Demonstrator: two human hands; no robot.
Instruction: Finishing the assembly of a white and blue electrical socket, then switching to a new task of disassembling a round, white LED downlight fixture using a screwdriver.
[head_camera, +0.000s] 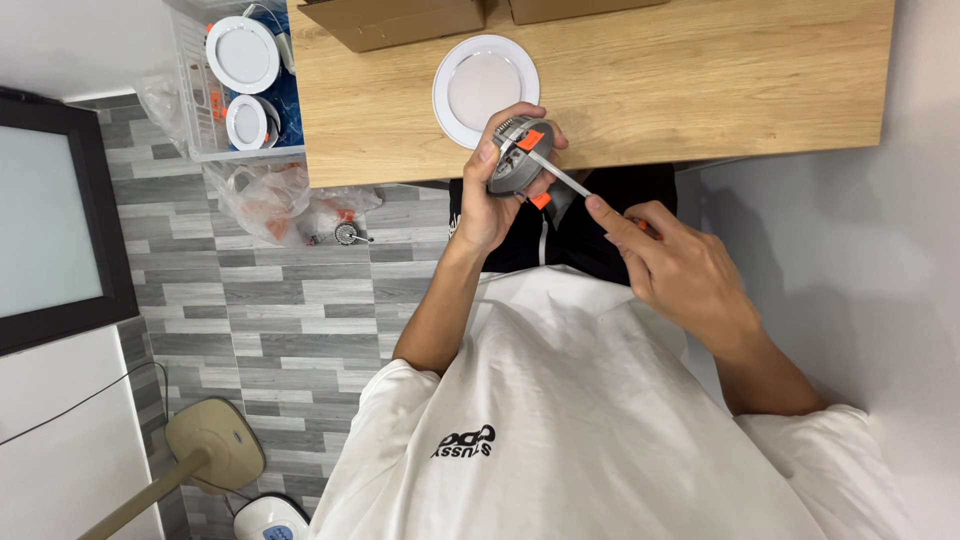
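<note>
A round recessed downlight housing (518, 155), grey metal with orange spring clips, is gripped on edge in the left hand (492, 200), the fingers clenched around its rim; it is held just above the near edge of the wooden table (720, 90). A screwdriver (562, 178), with a slim bright shaft, is pinched in the right hand (670, 265), and its tip is set against the back of the housing. A slip of the tip may be judged the chief risk: the shaft is held at a slant and the housing is supported by one hand only, so that pressure could drive the tip off the metal toward the left thumb, or tilt the housing out of the grip. A second downlight (485, 88), a smooth white disc with a matt diffuser, lies flat on the table just beyond the housing. Two similar white fixtures rest in a clear plastic crate (195, 110) on the grey plank-patterned floor (280, 310), beside a crumpled plastic bag (270, 200).
</note>
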